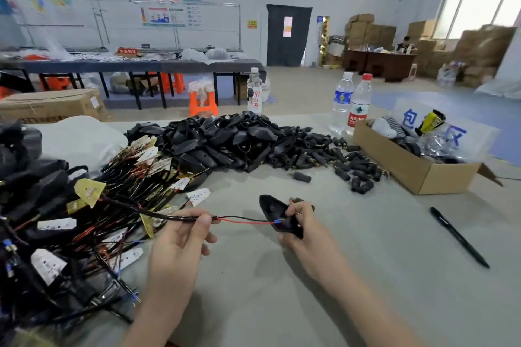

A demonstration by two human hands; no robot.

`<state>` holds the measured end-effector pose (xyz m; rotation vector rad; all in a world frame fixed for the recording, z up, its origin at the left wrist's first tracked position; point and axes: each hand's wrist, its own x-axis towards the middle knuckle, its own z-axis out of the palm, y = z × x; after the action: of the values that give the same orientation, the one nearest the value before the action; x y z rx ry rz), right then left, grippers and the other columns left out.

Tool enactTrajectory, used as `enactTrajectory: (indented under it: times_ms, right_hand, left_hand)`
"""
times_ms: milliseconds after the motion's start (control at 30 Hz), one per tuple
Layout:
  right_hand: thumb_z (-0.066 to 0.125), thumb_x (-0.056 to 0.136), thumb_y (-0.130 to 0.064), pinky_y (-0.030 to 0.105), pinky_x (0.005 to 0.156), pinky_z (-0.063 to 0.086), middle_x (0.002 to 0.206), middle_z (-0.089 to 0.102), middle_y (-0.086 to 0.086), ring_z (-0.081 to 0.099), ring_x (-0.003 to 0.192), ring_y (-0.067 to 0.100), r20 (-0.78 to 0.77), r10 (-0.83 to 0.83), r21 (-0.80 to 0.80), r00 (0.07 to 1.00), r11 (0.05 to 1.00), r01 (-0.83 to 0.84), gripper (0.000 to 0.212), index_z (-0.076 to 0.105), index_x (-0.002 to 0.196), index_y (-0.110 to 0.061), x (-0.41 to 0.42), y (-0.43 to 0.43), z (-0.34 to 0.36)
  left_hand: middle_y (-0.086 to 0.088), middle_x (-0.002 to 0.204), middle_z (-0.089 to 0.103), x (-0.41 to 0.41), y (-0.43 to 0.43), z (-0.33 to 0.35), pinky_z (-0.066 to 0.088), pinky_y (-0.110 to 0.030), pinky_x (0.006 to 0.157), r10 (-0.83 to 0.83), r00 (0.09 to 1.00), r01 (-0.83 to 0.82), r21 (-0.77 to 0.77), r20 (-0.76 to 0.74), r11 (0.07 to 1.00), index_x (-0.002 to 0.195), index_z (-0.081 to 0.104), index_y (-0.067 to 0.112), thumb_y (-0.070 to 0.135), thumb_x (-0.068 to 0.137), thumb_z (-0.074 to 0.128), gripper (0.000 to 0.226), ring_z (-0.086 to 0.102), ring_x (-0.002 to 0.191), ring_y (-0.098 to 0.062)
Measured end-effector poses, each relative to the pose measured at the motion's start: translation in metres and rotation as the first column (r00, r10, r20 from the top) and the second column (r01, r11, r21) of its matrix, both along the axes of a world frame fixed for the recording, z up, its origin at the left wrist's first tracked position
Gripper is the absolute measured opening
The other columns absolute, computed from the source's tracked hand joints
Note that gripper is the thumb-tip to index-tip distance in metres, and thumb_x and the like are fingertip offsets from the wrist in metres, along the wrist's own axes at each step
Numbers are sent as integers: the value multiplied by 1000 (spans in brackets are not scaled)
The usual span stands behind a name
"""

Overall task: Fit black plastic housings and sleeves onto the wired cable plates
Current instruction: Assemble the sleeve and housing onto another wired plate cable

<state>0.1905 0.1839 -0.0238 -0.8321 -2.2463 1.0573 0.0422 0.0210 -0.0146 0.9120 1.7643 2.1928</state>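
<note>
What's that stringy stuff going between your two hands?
In the head view, a thin red wire and a black wire run from the cable pinched by the left hand to the black housing held by the right hand.

Grey cloth table [282,276]: wired plate heap [84,220] at 9 o'clock, black housing pile [225,141] at 12, sleeve pile [338,158] and two water bottles [359,110] at 1, open cardboard box [417,169] at 2, black pen [458,236] at 4.
</note>
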Motion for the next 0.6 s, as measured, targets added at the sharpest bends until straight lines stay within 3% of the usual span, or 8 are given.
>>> enactTrajectory:
  times_ms: [67,133,333,433,600]
  right_hand:
    - [64,91,-16,19,77,45,105,65,-8,63,95,21,4,-11,35,1000,999,11,47,32,97,-49,0,3,-2]
    - [64,91,-16,26,79,47,106,68,-4,61,93,21,17,10,89,1000,996,-11,51,29,96,-52,-1,5,-5]
    - [63,90,-23,14,66,42,89,53,-17,48,71,8,146,57,216,988,972,-88,54,27,96,-63,-5,8,-10]
    - [64,90,-32,19,63,36,94,58,-17,54,81,12,182,78,240,980,963,-121,43,30,108,-52,-6,5,-8]
    - [60,92,-44,32,82,41,109,63,-6,53,102,17,204,123,319,971,930,-185,35,31,112,-47,-3,-1,-1]
  left_hand:
    - [-9,84,70,2,1,-1,50,-21,54,-3,1000,3,-7,-10,1000,96,65,15,28,87,60,16,62,65,-11]
    - [-7,80,71,2,3,-2,50,-19,53,-2,1000,2,-16,-2,1000,95,66,13,24,87,61,14,61,62,-9]
    - [-4,69,71,-2,12,-9,48,-17,49,-21,1000,20,-95,-1,995,92,66,10,8,92,62,5,58,51,-8]
    - [-6,67,70,-3,14,-11,47,-17,49,-51,999,50,-127,-1,991,91,66,11,9,91,63,4,57,51,-8]
    - [-6,69,70,-2,16,-14,48,-18,50,-76,997,76,-140,5,987,93,66,8,8,92,63,4,60,55,-9]
